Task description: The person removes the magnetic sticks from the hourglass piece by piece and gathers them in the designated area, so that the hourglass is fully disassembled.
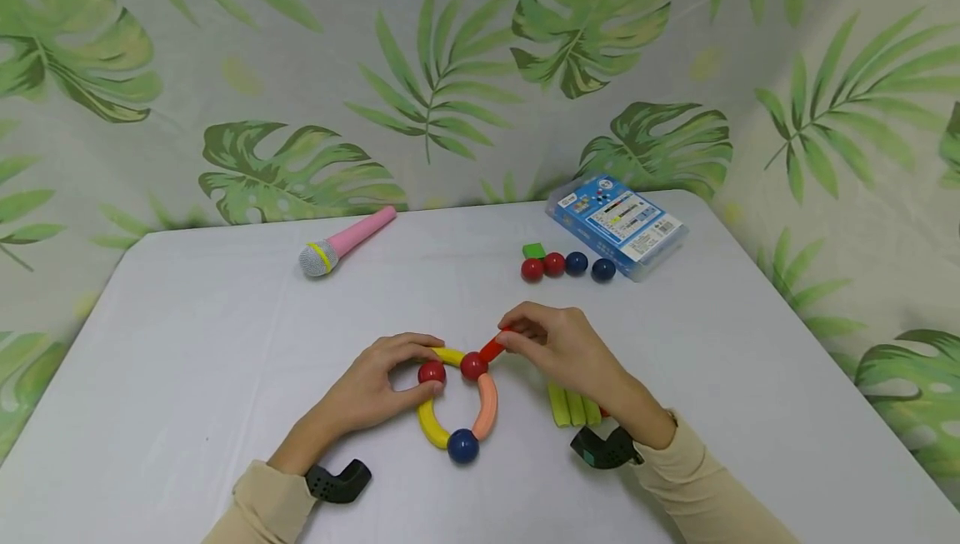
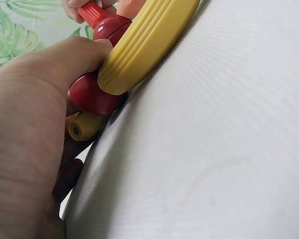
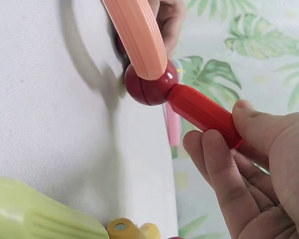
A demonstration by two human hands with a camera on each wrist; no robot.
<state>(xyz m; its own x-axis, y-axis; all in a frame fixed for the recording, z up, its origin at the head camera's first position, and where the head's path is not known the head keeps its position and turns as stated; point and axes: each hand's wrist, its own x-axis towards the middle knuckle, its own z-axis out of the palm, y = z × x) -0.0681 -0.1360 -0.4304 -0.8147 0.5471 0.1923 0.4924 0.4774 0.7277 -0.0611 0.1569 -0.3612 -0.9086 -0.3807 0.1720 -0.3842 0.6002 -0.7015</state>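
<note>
On the table lies a ring of curved rods and balls: yellow curved rods (image 1: pixel 432 426), a peach curved rod (image 1: pixel 487 406), two red balls and a dark blue ball (image 1: pixel 462 446). My left hand (image 1: pixel 382 381) holds the ring's left side, thumb and fingers around a red ball (image 1: pixel 431 372) where yellow rods meet. My right hand (image 1: pixel 558 348) pinches a straight red rod (image 3: pixel 202 112) between thumb and fingers. Its far end touches the other red ball (image 3: pixel 150 84), at the ring's upper right. The left hand's fingertips are partly hidden in the left wrist view.
Light green rods (image 1: pixel 573 406) lie beneath the right forearm, with a yellow piece (image 3: pixel 124 229) near them. Further back are loose red balls (image 1: pixel 554 264), blue balls (image 1: pixel 577 263), a green piece (image 1: pixel 533 251), a blue-labelled plastic box (image 1: pixel 618 223) and a pink toy microphone (image 1: pixel 348 242).
</note>
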